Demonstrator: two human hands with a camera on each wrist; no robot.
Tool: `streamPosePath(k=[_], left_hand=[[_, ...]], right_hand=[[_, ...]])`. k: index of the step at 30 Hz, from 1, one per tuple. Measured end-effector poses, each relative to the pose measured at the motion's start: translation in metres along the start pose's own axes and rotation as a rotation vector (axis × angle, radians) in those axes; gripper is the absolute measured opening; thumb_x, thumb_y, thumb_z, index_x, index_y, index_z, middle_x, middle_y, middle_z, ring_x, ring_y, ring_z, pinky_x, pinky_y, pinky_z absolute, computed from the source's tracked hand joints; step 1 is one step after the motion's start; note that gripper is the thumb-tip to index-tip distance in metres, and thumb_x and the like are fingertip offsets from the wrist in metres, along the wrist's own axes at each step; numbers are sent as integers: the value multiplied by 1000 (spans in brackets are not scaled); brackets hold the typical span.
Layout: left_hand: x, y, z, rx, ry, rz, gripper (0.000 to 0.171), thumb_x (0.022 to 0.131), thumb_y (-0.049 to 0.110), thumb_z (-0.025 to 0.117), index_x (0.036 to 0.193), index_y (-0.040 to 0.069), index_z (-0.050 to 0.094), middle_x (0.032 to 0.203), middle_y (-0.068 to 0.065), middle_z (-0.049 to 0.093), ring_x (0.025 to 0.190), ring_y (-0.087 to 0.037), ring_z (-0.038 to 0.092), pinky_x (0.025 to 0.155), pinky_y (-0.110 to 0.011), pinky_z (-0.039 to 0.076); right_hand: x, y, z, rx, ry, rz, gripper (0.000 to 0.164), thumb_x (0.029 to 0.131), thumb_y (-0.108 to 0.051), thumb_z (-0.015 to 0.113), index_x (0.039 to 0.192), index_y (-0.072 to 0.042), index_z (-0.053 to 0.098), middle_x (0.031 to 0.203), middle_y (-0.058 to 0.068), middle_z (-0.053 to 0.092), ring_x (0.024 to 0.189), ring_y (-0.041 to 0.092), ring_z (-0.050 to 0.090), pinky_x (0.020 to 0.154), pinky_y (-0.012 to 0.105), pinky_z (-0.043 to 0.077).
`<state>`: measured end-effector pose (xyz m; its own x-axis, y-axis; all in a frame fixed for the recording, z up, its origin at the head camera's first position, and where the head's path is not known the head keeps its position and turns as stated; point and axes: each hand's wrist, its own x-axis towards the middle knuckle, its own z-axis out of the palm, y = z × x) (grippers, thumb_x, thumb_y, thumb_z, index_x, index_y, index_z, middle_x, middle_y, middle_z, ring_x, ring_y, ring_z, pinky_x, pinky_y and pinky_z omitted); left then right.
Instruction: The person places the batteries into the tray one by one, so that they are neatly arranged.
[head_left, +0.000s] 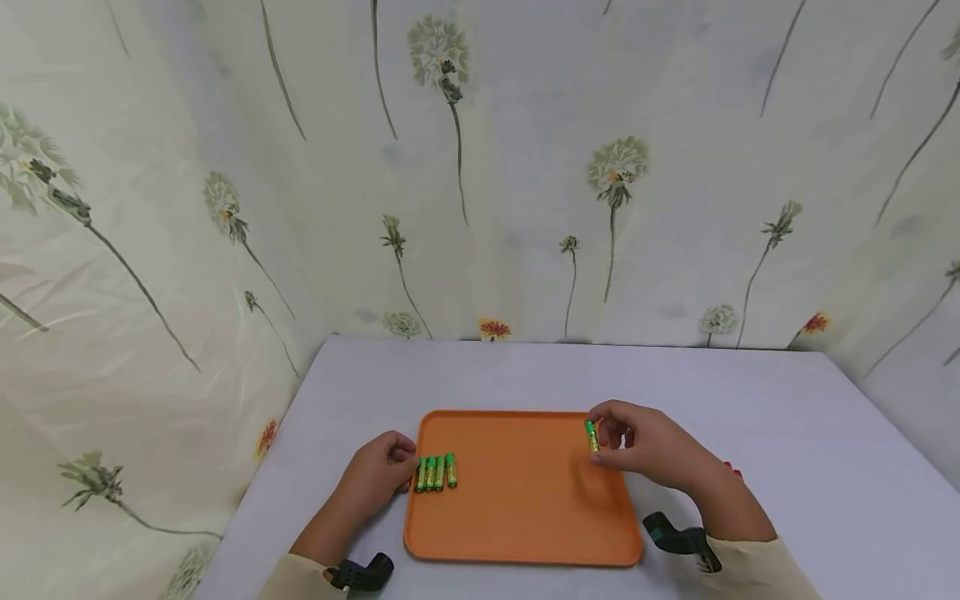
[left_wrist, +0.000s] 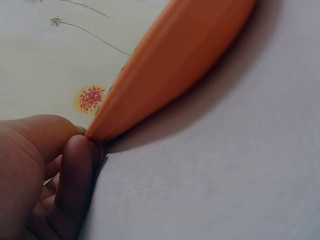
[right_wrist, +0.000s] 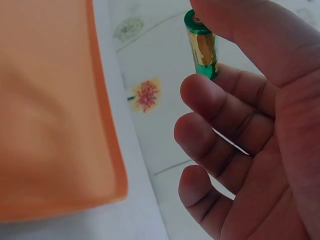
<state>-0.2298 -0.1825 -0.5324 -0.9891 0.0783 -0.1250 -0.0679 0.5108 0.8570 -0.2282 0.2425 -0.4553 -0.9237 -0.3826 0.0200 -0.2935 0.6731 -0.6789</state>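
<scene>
An orange tray lies on the table. At its left edge my left hand pinches the rim; the left wrist view shows thumb and finger on the tray's edge. Several green-and-gold batteries stand in a row just inside that edge, the rightmost slightly apart. Over the tray's right side, my right hand holds one more battery between thumb and forefinger. In the right wrist view this battery shows green ends and a gold middle, and the other fingers are loosely bent.
A white cloth covers the table. Flower-printed sheeting rises behind it and at both sides. Something small and red is mostly hidden behind my right wrist. Dark devices are strapped to both wrists.
</scene>
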Motion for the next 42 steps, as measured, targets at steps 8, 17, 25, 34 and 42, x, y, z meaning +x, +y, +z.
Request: streamPosePath(k=[8,17,25,34,42], left_hand=[[2,-1,-1,22,4,-2,16,99,19,71,112,10,66,93,-3,67,75,-15,65,65,-29,58],[1,0,1,-3,-26,12,19,99,20,71,113,9,66,95,-4,67,76,-15,65,66,-29,59],[-1,0,-4,13,-8,-22,18,99,21,72,112,10,66,95,-3,68,77,-15,65,66,-29,59],[0,-1,-3,-13,-25,-28,19,98,21,72,112,10,66,95,-4,68,78,-16,65,67,-30,60],[2,1,-2,-6,-13,-12,18,98,20,73,110,10,66,93,-4,67,76,-16,65,65,-29,59]], right_hand=[[12,-10,8,15,-6,-22,48,84,-31,89,124,-13,68,91,-4,63,85,16,59,71,27,53],[26,-17,19,28,-58,-45,46,86,-32,87,123,-13,67,92,-4,64,86,17,59,71,28,54],[42,-27,39,82,-116,-87,44,88,-31,86,123,-11,67,92,-2,64,86,18,59,67,29,53],[56,-38,54,122,-158,-81,45,87,-32,87,122,-13,67,93,0,65,85,17,60,68,30,54],[68,-54,65,105,-183,-102,42,88,-33,86,121,-17,67,93,-2,64,88,17,61,70,31,55]])
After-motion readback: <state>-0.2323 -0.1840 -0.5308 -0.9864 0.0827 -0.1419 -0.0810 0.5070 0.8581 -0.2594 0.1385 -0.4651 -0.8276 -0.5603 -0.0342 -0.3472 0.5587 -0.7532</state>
